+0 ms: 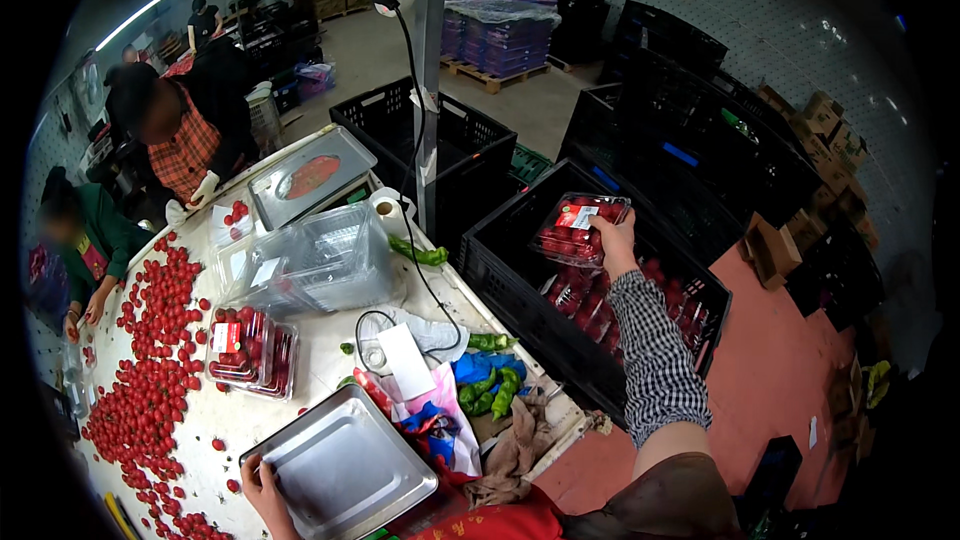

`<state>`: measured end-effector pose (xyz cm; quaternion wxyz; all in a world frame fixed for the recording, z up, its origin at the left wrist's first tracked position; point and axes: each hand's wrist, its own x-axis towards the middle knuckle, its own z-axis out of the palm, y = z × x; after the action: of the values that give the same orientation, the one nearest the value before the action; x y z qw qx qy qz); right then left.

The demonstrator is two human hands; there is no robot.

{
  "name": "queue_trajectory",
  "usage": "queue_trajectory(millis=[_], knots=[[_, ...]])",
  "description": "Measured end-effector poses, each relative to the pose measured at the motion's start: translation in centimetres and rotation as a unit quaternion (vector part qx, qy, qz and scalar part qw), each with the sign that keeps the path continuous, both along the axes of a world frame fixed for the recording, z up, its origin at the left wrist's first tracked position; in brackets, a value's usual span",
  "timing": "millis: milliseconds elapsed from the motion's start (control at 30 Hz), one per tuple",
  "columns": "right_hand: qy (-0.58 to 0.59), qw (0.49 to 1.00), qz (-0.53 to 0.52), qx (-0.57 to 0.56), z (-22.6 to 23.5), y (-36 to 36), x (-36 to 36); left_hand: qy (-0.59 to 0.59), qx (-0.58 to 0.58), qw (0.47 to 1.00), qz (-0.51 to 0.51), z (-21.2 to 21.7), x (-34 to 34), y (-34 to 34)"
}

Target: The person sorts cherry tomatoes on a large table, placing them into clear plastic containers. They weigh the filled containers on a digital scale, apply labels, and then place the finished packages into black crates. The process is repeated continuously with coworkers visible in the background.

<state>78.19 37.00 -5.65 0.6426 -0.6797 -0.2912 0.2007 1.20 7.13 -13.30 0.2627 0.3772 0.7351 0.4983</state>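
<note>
My right hand [616, 243] grips a clear plastic box of cherry tomatoes [580, 228] with a label on its lid. It holds this box over a black crate [500, 275], in which more filled boxes [590, 312] lie. At the table's near edge, my left hand [264, 496] has its fingers curled on the left rim of a shallow metal tray [345, 465] that has nothing in it. Further up the table stand stacked boxes of cherry tomatoes [250, 352]. Loose cherry tomatoes [150, 400] spread over the left side of the white table [225, 410].
Nested clear containers [320, 260] and a scale [310, 178] occupy the far table. Green peppers [490, 392], a brown cloth [515, 455] and a black cable [415, 140] beside a metal post [428, 60] lie between. Two people [180, 140] work opposite. Black crates [680, 120] stand stacked at right.
</note>
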Motion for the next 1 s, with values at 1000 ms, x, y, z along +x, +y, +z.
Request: queue_trajectory(millis=[1000], knots=[[-0.482, 0.769, -0.089, -0.411, -7.7, 14.0, -1.0, 0.034, -0.167, 0.983, 0.073, 7.4, 8.0, 1.5]])
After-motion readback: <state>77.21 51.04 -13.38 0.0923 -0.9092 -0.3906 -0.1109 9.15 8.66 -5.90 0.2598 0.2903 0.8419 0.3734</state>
